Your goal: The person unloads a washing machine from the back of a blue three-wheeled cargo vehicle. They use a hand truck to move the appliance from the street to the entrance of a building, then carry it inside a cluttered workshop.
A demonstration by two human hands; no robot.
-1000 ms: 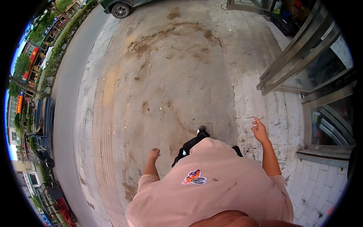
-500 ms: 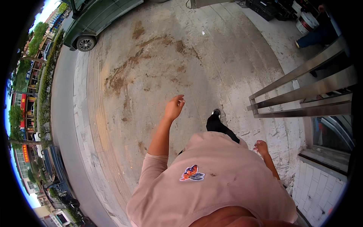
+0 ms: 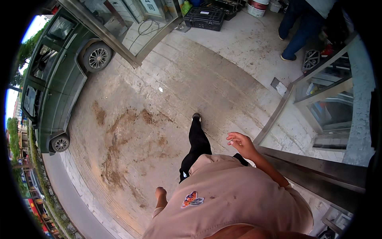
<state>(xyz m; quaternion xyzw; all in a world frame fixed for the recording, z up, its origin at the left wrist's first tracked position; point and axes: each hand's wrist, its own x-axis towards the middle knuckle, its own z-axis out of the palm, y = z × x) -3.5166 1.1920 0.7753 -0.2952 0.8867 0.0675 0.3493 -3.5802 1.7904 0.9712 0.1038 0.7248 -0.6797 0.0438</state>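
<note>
My right hand [image 3: 241, 143] swings out in front of my body, fingers loosely curled and apart, with nothing in it. It is nearest to the metal frame of a glass door on the right, without touching it. Low beside my left hip hangs my left hand [image 3: 160, 192], its fingers mostly hidden from view. Under me one black-trousered leg [image 3: 195, 137] steps forward on the dirt-stained concrete [image 3: 147, 147]. My pink shirt [image 3: 234, 187] carries a butterfly patch [image 3: 192, 199].
A dark green van [image 3: 59, 83] stands on the left. Metal-framed glass panels [image 3: 131, 55] flank an opening. Beyond it are a black tool case [image 3: 204, 18], a white bucket [image 3: 256, 8] and a person in blue trousers [image 3: 296, 30]. A metal rail [image 3: 314, 167] runs close on my right.
I have stepped forward and turned right toward the opening. My right hand has swung forward and my left hand back. More of the van, the case and the other person shows.
</note>
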